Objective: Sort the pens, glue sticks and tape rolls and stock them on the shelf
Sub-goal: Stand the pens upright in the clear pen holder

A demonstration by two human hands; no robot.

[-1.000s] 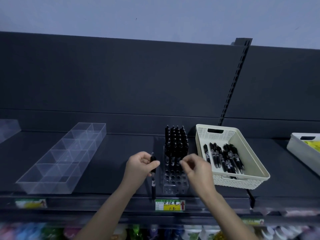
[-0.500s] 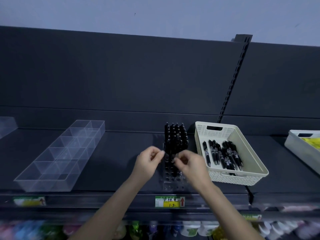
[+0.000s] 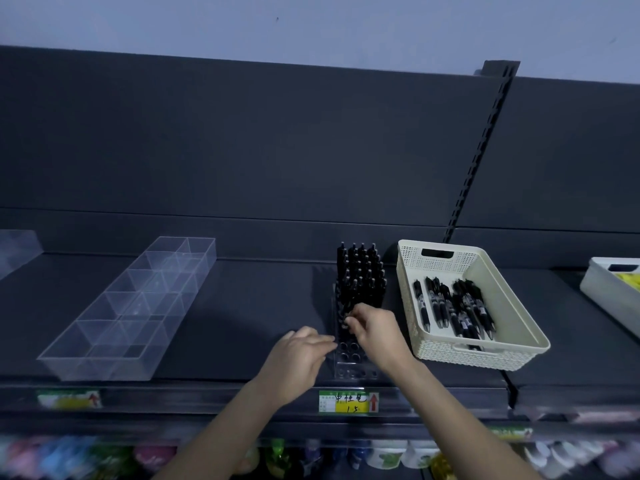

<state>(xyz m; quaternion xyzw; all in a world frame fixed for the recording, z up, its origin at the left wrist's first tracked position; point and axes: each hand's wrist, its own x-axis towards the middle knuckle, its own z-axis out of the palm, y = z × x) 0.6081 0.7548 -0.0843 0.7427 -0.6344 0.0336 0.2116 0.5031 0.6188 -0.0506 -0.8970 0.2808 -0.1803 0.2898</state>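
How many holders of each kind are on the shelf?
Clear trays: 2 (one cut off at the left edge)
Baskets: 2 (one cut off at the right edge)
Pen rack: 1
Total: 5

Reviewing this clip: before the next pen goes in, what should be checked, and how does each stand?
1. Free holes in the pen holder: ok, front rows empty.
2. Loose pens left in the basket: ok, several.
3. The pen pinched by the right hand fully seated: cannot tell.
4. Left hand free: ok, open beside the holder.
5. Stocked pens upright: ok.
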